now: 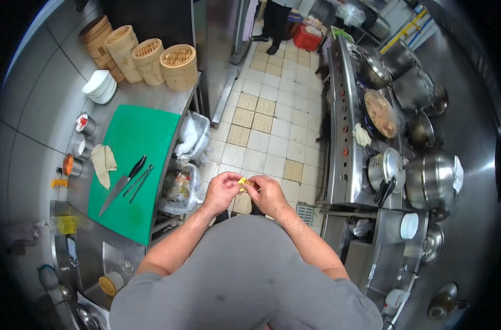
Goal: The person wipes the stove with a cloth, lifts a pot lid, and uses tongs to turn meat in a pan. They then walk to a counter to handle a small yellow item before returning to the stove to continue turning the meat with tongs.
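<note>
Knife (122, 186) on green board (143, 129) — left hand (223, 191) and right hand (267, 195), grip pinching yellow item (242, 181)

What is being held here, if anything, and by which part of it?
A small yellow item, too small to identify, is pinched at its two sides between the fingertips of the left hand and right hand.

head-worn | faces forward and down | over the hands (241, 192), near
</note>
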{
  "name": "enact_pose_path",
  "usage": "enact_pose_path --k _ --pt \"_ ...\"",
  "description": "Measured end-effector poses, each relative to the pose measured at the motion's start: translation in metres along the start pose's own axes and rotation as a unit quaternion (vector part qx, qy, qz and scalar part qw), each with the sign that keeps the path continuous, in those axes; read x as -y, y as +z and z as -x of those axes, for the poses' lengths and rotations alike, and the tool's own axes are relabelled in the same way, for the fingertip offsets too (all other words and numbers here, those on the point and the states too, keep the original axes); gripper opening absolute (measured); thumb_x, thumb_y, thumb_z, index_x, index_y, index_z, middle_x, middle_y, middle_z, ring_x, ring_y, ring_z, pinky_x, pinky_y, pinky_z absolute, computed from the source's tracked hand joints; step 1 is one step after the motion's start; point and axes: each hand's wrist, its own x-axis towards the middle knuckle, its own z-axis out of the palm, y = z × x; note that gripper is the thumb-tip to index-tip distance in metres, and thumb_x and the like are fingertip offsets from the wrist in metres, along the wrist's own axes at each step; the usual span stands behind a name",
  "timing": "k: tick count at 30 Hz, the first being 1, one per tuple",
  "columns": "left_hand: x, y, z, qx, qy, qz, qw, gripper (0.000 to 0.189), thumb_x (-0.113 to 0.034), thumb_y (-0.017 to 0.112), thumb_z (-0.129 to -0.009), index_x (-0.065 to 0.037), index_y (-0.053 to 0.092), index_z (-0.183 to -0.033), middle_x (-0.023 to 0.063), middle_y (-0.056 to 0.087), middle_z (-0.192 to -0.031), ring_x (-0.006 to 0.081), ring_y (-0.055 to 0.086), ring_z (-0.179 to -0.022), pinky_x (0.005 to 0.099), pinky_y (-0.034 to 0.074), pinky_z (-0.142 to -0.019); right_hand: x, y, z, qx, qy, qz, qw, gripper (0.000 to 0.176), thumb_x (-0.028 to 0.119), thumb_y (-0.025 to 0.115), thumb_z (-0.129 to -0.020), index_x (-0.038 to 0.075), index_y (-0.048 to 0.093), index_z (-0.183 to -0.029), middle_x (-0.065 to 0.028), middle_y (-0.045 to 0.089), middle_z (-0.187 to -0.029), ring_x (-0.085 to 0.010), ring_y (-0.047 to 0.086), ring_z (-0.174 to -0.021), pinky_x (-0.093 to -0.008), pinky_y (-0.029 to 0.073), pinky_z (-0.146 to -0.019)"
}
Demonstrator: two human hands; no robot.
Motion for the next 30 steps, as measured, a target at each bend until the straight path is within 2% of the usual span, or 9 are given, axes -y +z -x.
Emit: enact_pose_path --k 9,13,15,18,21,22,24,25,30 --pt "-0.011 -0.003 -0.041 -0.106 0.013 -0.039 0.994 0.033 0.009 0.058 -0.092 0.003 0.067 -0.123 0.0088 0.074 -0.108 0.0121 0.069 -0.097 0.0263 0.056 -0.084 -0.054 -0.005 -0.095 0.075 -0.136 -0.029 0.987 0.020 0.021 0.073 -0.097 0.001 0.073 -0.100 -0.0143 0.074 -0.089 -0.0309 0.072 -0.083 -0.0422 0.057 -0.076" --pt "0.023 -0.030 -0.062 -0.188 -0.038 -0.114 0.975 0.045 0.010 0.052 -0.090 -0.003 0.067 -0.130 0.0080 0.074 -0.108 0.0136 0.070 -0.099 0.0257 0.055 -0.085 -0.097 -0.021 -0.143 0.122 0.079 -0.249 0.958 0.019 0.018 0.066 -0.104 0.001 0.073 -0.103 -0.0046 0.075 -0.086 -0.0107 0.068 -0.074 -0.0304 0.057 -0.064" --pt "0.084 -0.068 -0.064 -0.311 -0.048 -0.174 0.933 0.053 0.013 0.052 -0.087 -0.004 0.066 -0.135 0.0096 0.073 -0.100 0.0159 0.069 -0.091 0.0287 0.056 -0.079 -0.130 -0.041 -0.167 0.127 0.068 -0.234 0.962 0.019 0.018 0.066 -0.104 0.001 0.074 -0.103 -0.0045 0.075 -0.087 -0.0108 0.069 -0.075 -0.0293 0.057 -0.064" --pt "0.165 -0.137 -0.035 -0.488 -0.150 0.085 0.855 0.067 0.002 0.056 -0.089 -0.009 0.051 -0.154 0.0098 0.074 -0.110 0.0175 0.069 -0.094 0.0341 0.057 -0.074 -0.177 -0.079 -0.188 0.119 0.079 -0.202 0.969 0.018 0.018 0.066 -0.104 0.001 0.073 -0.104 -0.0047 0.076 -0.089 -0.0114 0.070 -0.077 -0.0286 0.058 -0.063" --pt "0.306 -0.229 0.023 -0.601 -0.045 0.067 0.795 0.087 -0.007 0.057 -0.088 -0.012 0.023 -0.168 0.0135 0.051 -0.157 0.0225 0.067 -0.113 0.0399 0.055 -0.094 -0.231 -0.111 -0.204 0.118 0.118 -0.205 0.964 0.019 0.018 0.065 -0.104 0.000 0.073 -0.105 -0.0054 0.076 -0.091 -0.0126 0.071 -0.077 -0.0294 0.058 -0.064" --pt "0.258 -0.180 0.024 -0.679 -0.136 -0.072 0.718 0.071 -0.008 0.056 -0.088 -0.005 0.044 -0.158 0.0116 0.062 -0.145 0.0281 0.067 -0.116 0.0430 0.050 -0.104 -0.251 -0.121 -0.208 0.117 0.139 -0.223 0.958 0.020 0.019 0.065 -0.104 0.000 0.072 -0.106 -0.0057 0.076 -0.092 -0.0134 0.071 -0.078 -0.0298 0.059 -0.064" --pt "0.319 -0.197 0.069 -0.336 -0.362 -0.515 0.701 0.030 -0.024 0.062 -0.093 0.000 0.077 -0.105 0.0195 0.077 -0.108 0.0340 0.068 -0.117 0.0499 0.053 -0.102 -0.274 -0.141 -0.218 0.125 0.169 -0.245 0.946 0.021 0.018 0.062 -0.106 -0.001 0.071 -0.107 -0.0082 0.074 -0.094 -0.0143 0.071 -0.079 -0.0305 0.060 -0.067" --pt "0.322 -0.176 0.065 -0.215 -0.372 -0.555 0.712 0.030 -0.023 0.062 -0.093 0.000 0.077 -0.105 0.0189 0.076 -0.107 0.0336 0.068 -0.115 0.0493 0.053 -0.101 -0.278 -0.152 -0.224 0.126 0.186 -0.258 0.940 0.022 0.019 0.061 -0.107 -0.001 0.071 -0.106 -0.0082 0.074 -0.096 -0.0145 0.072 -0.079 -0.0307 0.060 -0.067" --pt "0.282 -0.107 -0.061 -0.147 -0.370 -0.381 0.834 0.028 -0.023 0.063 -0.094 -0.001 0.075 -0.106 0.0160 0.075 -0.104 0.0314 0.068 -0.109 0.0461 0.054 -0.097 -0.301 -0.171 -0.258 0.088 0.149 -0.270 0.947 0.024 0.025 0.067 -0.103 0.002 0.073 -0.103 -0.0094 0.076 -0.093 -0.0194 0.073 -0.079 -0.0359 0.060 -0.071"
